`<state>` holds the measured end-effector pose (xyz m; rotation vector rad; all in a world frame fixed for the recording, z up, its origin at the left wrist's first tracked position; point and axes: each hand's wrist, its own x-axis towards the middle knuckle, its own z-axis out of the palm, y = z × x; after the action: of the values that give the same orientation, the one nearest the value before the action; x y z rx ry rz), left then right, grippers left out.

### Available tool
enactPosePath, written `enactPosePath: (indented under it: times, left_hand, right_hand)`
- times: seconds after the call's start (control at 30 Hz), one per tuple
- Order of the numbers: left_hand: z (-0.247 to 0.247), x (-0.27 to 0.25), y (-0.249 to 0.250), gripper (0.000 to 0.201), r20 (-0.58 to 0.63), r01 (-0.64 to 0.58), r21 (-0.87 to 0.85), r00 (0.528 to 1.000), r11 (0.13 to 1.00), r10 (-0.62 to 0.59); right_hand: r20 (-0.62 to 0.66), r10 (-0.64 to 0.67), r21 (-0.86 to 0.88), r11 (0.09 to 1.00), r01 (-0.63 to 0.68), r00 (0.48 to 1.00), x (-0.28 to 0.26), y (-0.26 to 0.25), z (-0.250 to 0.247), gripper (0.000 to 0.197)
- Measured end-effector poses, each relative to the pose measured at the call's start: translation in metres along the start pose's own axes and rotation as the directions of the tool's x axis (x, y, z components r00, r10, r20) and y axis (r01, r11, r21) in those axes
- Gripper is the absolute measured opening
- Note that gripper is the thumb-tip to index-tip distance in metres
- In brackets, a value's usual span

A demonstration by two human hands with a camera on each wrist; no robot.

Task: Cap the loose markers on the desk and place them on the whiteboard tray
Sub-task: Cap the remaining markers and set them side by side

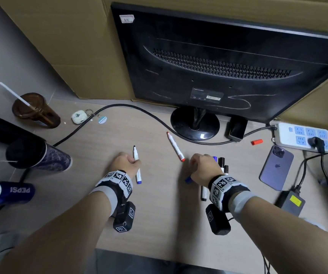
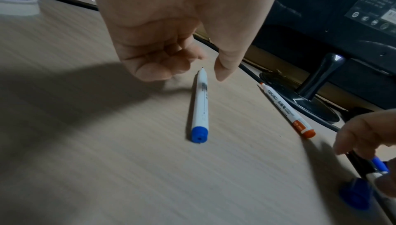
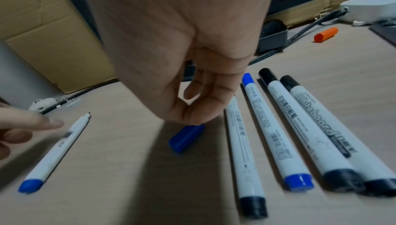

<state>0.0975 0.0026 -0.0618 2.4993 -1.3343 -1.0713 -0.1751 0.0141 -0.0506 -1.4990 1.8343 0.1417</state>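
An uncapped blue marker (image 1: 137, 167) (image 2: 200, 106) lies on the desk. My left hand (image 1: 134, 161) (image 2: 190, 76) hovers over its tip end, thumb and loosely curled fingers apart, holding nothing. My right hand (image 1: 196, 172) (image 3: 193, 121) pinches the far end of a loose blue cap (image 1: 188, 179) (image 3: 187, 138) that lies on the desk. An uncapped red marker (image 1: 176, 147) (image 2: 287, 110) lies between the hands, further back. Its red cap (image 1: 257, 142) (image 3: 325, 34) sits far right. Several capped markers (image 1: 221, 165) (image 3: 276, 127) lie side by side by my right hand. No whiteboard tray is in view.
A monitor (image 1: 228, 62) on a round base (image 1: 194, 125) stands at the back, with a black cable (image 1: 119, 106) across the desk. A phone (image 1: 276, 168), a power strip (image 1: 305, 136) and an adapter (image 1: 291, 202) are right. Cups (image 1: 38, 153) and a can (image 1: 7, 191) stand left.
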Motion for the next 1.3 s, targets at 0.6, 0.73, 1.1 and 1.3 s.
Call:
enactPosePath:
  times: [0.6, 0.73, 1.1, 1.3]
  left_hand:
    - [-0.004, 0.002, -0.01, 0.007, 0.137, 0.003, 0.044, 0.991, 0.999, -0.009]
    - [-0.006, -0.006, -0.004, 0.012, 0.207, -0.108, -0.062, 0.971, 0.992, 0.118]
    - [-0.014, -0.039, 0.036, 0.025, 0.248, -0.274, -0.264, 0.907, 0.925, 0.34]
    - [-0.017, -0.053, 0.048, 0.029, 0.282, -0.334, -0.299, 0.864, 0.894, 0.417]
  right_hand:
    - [0.015, -0.189, 0.09, 0.978, 0.187, 0.982, 0.003, 0.002, 0.02, 0.016]
    - [-0.077, -0.153, 0.354, 0.919, 0.171, 0.985, 0.002, -0.005, 0.003, 0.018]
    - [-0.169, -0.08, 0.893, 0.41, 0.187, 0.982, -0.017, -0.011, -0.052, 0.021]
    - [-0.132, -0.038, 0.92, 0.368, 0.137, 0.99, -0.026, -0.002, -0.063, 0.023]
